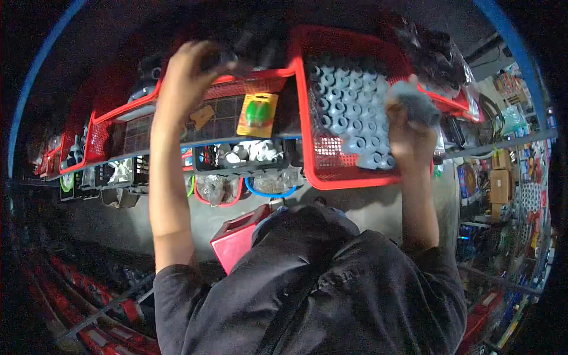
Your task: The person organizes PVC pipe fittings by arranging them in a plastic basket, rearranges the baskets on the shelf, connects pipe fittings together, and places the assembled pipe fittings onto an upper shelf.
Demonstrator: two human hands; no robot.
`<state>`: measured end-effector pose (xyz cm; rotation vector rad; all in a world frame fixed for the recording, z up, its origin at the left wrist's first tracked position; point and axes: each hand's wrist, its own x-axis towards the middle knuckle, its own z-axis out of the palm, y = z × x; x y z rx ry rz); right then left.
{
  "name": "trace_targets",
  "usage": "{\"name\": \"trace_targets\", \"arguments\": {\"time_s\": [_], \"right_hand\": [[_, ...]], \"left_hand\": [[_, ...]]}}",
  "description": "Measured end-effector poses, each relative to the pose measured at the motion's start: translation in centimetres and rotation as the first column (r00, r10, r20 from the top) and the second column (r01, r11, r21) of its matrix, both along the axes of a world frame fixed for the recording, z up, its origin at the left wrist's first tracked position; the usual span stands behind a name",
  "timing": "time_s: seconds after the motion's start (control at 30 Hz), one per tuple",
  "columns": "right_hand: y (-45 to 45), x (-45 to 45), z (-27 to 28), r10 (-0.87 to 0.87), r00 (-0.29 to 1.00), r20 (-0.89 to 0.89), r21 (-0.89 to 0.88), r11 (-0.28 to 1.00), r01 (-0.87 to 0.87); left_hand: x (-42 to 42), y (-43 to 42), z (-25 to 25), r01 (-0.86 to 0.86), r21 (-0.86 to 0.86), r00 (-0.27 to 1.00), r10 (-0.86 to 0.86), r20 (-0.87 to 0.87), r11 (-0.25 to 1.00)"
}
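My right hand [408, 133] is closed around a grey plastic pipe fitting [419, 106], blurred by motion, over the right side of a red basket [355, 182]. Rows of smaller grey pipe fittings [349, 97] fill most of that basket, with bare mesh at its lower left. On the other side, my left hand [190, 68] is raised above the rim of another red basket [257, 74]. Its fingers curl at a dark thing that blur and shadow keep me from naming. Below it, a yellow card pack [257, 115] with green contents stands against the shelf.
Black crates [242, 157] with clear-bagged goods line a lower level, above round tubs [271, 192]. A pink-red box [236, 239] stands beside my body. Dark plastic-wrapped goods [441, 62] lie at upper right. Stocked shelves [503, 183] run along the right.
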<state>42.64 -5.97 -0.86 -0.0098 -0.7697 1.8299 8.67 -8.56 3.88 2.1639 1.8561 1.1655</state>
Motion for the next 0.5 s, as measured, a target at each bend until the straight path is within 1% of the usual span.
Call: {"name": "trace_targets", "arguments": {"time_s": [0.03,0.07,0.1,0.13,0.17,0.2,0.23,0.27,0.33,0.37,0.4,0.47,0.5], "right_hand": [[-0.8,0.9,-0.1,-0.077,0.997,0.024,-0.032,0.996,0.078],[-1.4,1.7,-0.1,-0.152,0.987,0.050,-0.060,0.986,0.155],[-2.2,2.0,-0.1,-0.301,0.947,0.109,-0.029,0.952,0.306],[-2.4,3.1,-0.6,-0.306,0.945,0.111,-0.036,0.949,0.312],[-2.5,4.5,-1.5,-0.255,0.958,0.133,0.042,0.967,0.252],[-2.7,5.3,-1.7,-0.203,0.966,0.158,0.119,0.975,0.186],[-3.6,5.9,-1.1,-0.277,0.921,0.274,0.123,0.960,0.251],[-3.9,6.4,-1.3,-0.272,0.922,0.275,0.118,0.961,0.248],[-4.3,7.4,-2.0,-0.413,0.766,0.493,0.181,0.910,0.374],[-4.6,7.7,-2.5,-0.458,0.728,0.510,0.133,0.878,0.459],[-4.6,7.9,-2.7,-0.454,0.731,0.510,0.125,0.880,0.458],[-4.6,8.2,-3.1,-0.477,0.713,0.514,0.144,0.867,0.477],[-4.6,8.2,-3.4,-0.474,0.714,0.515,0.127,0.866,0.483]], "left_hand": [[1.8,-0.8,-0.7,0.011,0.131,1.000,-0.009,-0.017,0.991],[2.9,-1.1,-1.0,0.105,0.128,0.992,-0.112,0.051,0.986],[4.8,-1.9,-0.8,0.105,0.014,0.982,-0.106,0.157,0.994],[5.9,-1.8,-1.3,0.146,-0.010,0.979,-0.143,0.141,0.989],[7.8,-2.3,-0.7,0.199,-0.043,0.971,-0.192,0.140,0.979],[9.0,-2.2,-0.9,0.264,-0.060,0.962,-0.258,0.093,0.963],[10.3,-1.8,-1.7,0.308,-0.068,0.948,-0.300,0.104,0.949],[11.6,-1.6,-1.7,0.325,-0.097,0.946,-0.323,0.031,0.941],[13.6,-0.8,-2.0,0.372,-0.218,0.915,-0.395,-0.075,0.902],[14.5,-0.3,-2.5,0.380,-0.278,0.895,-0.426,-0.130,0.882],[15.0,0.5,-3.4,0.479,-0.271,0.852,-0.517,-0.086,0.835],[16.3,1.3,-4.3,0.538,-0.313,0.791,-0.597,-0.134,0.783],[16.8,1.4,-4.2,0.516,-0.410,0.777,-0.612,-0.144,0.752]]}}
